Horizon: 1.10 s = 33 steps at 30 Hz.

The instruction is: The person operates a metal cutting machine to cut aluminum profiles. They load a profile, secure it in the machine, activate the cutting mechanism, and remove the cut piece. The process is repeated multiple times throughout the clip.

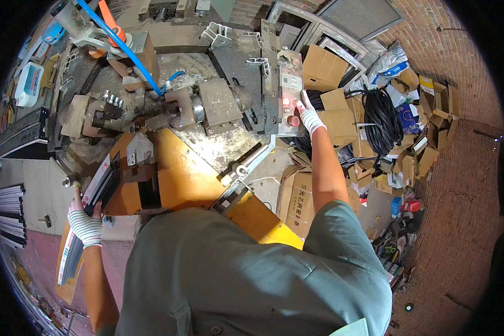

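My left hand (85,222), in a striped white glove, grips a dark metal profile (103,185) with a white film strip, at the left of a metalworking machine. The profile's upper part lies beside an angled metal block (140,151) at the machine's front. My right hand (309,112), gloved too, reaches to a control panel (291,82) on the right, its fingertips at the lit red buttons. Whether a button is pressed in cannot be told. A blue air hose (126,48) crosses above the machine bed.
Cut profile pieces (220,35) lie on the machine's back part. Cardboard boxes (334,126) and a coil of black cable or seal (382,122) crowd the right. A stack of profiles (8,214) lies far left; a white plastic jug (29,85) stands upper left.
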### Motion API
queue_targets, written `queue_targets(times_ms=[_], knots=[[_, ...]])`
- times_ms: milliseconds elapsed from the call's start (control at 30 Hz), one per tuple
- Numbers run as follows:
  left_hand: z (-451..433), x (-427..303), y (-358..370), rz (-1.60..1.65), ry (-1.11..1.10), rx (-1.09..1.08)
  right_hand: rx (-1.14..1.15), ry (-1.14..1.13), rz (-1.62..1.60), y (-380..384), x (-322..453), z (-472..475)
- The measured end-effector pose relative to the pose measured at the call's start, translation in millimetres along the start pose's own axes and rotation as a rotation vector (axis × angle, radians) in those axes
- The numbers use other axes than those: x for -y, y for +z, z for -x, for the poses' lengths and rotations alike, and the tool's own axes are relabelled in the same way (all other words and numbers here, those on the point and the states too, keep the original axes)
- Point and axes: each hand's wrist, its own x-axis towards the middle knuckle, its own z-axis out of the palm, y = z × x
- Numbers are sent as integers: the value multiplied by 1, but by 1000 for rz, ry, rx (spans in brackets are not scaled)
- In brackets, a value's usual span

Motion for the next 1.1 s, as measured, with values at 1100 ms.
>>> queue_targets(times_ms=[1100], knots=[[-1,-7,-1,-16,-38,1,-475,-424,385,13,80,-59]])
